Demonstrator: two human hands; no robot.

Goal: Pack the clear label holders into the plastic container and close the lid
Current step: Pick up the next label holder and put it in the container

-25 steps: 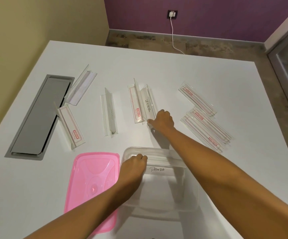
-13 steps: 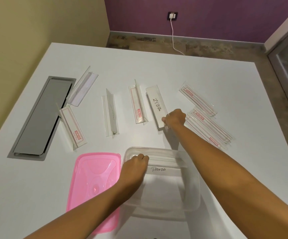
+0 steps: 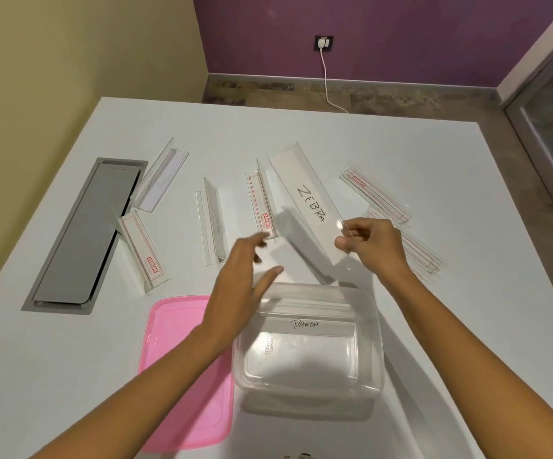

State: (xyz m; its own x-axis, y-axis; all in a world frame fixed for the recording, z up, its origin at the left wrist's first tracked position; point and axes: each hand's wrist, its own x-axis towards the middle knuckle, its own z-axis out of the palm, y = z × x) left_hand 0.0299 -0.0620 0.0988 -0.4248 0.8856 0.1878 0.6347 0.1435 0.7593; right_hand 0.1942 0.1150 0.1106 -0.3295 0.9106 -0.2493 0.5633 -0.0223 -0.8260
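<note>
My right hand (image 3: 369,246) pinches the near end of a clear label holder marked ZEBRA (image 3: 305,197), lifted off the table and tilted. My left hand (image 3: 245,279) hovers open with spread fingers just left of it, above the far left corner of the clear plastic container (image 3: 373,359). Inside the container lies a holder marked PANDA (image 3: 305,324). The pink lid (image 3: 172,339) lies flat to the container's left. Several more holders rest on the white table (image 3: 401,144): one at centre (image 3: 260,200), one left of it (image 3: 212,220), two at left (image 3: 142,250) (image 3: 162,175), and a pile at right (image 3: 374,193).
A grey cable hatch (image 3: 79,233) is set into the table at the left. Beyond the far table edge a white charger cable (image 3: 326,81) runs from a wall socket down to the floor. A glass door frame stands at the right.
My right hand has lifted the ZEBRA holder off the table and drawn it toward me. My left hand has let go of the container rim and risen, fingers spread.
</note>
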